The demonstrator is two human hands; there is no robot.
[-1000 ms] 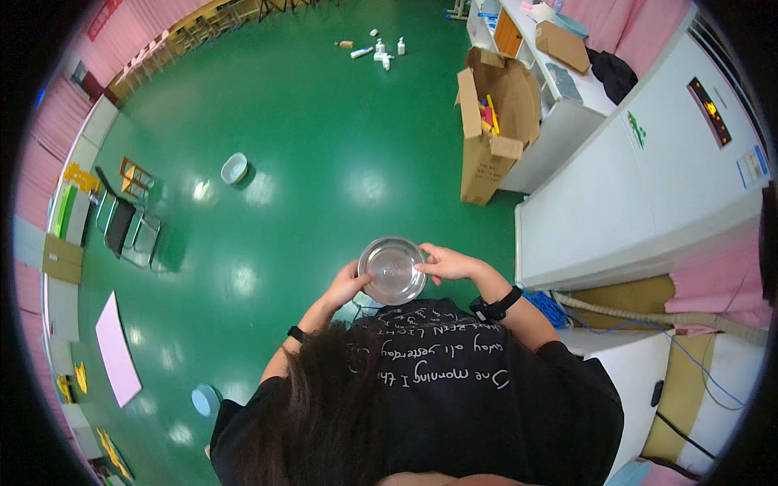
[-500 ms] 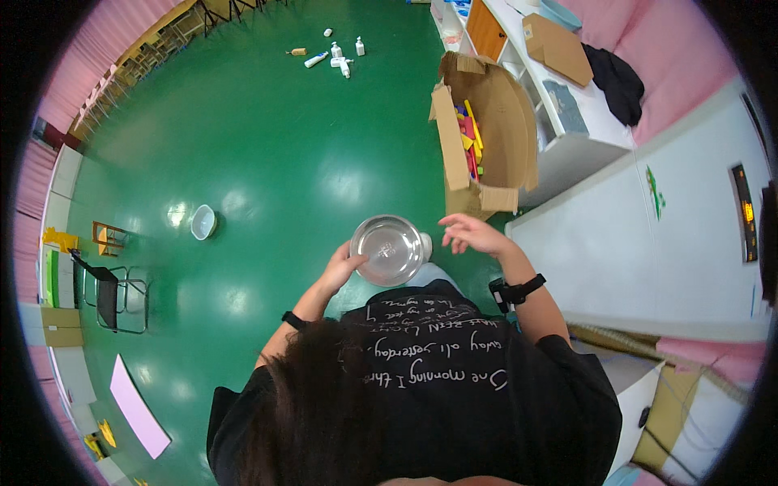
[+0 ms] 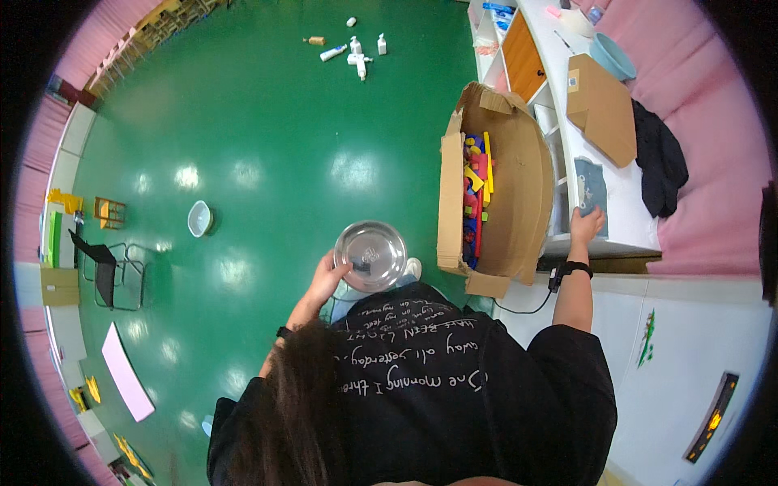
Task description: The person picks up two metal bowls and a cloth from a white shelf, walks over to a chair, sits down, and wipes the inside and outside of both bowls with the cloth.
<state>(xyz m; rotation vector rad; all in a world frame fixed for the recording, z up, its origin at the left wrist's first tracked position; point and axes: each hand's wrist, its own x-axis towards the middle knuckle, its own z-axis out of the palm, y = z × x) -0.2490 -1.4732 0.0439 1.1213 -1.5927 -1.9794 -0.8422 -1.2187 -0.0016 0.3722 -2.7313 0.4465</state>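
Bowl [image 3: 374,243] might tip, left hand [image 3: 327,278] gripping one side only; right hand [image 3: 587,225], apart, touches cloth [image 3: 591,183], hold unclear from here.

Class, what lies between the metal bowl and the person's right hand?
In the head view, an open cardboard box holding colourful blocks stands between the metal bowl and right hand; the white cabinet begins just beyond it.
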